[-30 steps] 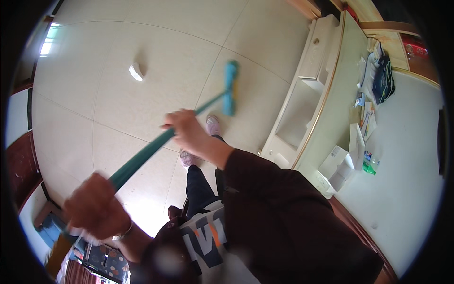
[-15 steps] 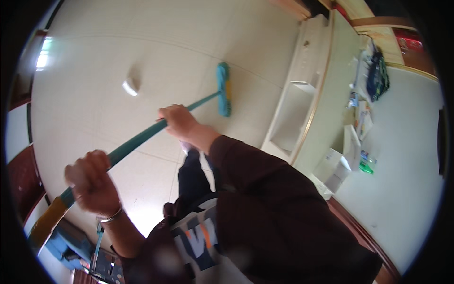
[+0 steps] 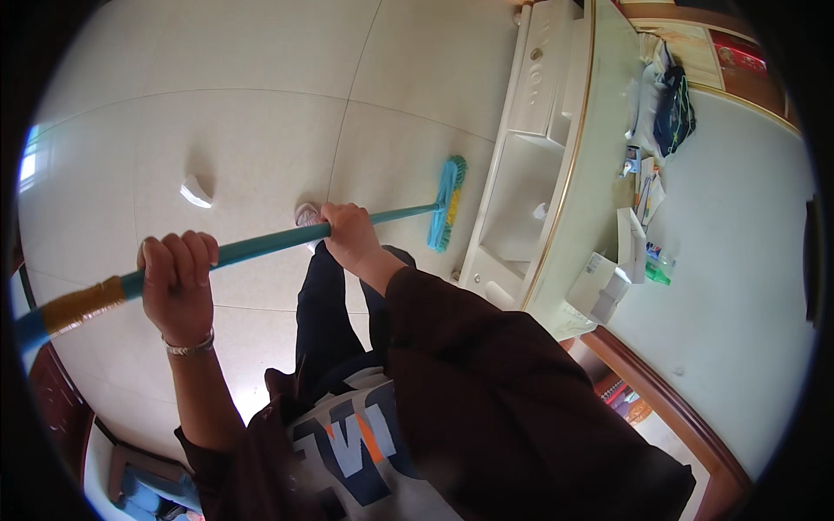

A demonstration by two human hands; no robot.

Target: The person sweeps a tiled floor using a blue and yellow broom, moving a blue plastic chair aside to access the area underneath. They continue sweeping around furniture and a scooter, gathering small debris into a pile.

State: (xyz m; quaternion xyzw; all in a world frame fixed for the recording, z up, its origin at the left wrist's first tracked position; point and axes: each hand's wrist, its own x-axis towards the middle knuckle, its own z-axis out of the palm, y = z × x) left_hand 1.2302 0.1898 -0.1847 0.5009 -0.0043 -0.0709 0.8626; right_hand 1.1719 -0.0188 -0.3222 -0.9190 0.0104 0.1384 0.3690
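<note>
A broom (image 3: pixel 274 246) with a long teal handle slants across the view, its upper end wrapped in brownish tape. My left hand (image 3: pixel 178 282) is closed round the handle just below the tape. Further down the pole, my right hand (image 3: pixel 352 236) grips it too. The broom head (image 3: pixel 445 205), teal with teal and yellow bristles, rests on the tiled floor close to the white cabinet's base. A crumpled white scrap (image 3: pixel 195 192) lies on the floor to the left, apart from the broom.
Along the right runs a white cabinet (image 3: pixel 519 187) with drawers and an open shelf. Its top holds a dark bag (image 3: pixel 674 111), an open white box (image 3: pixel 599 289) and a green bottle (image 3: pixel 657 273). A wooden door frame (image 3: pixel 669 404) stands at lower right. Blue seating (image 3: pixel 143 491) shows at lower left.
The broom head has moved right and nearer me, toward the cabinet. The handle lies flatter across the view. My left hand has moved up; both hands keep their hold.
</note>
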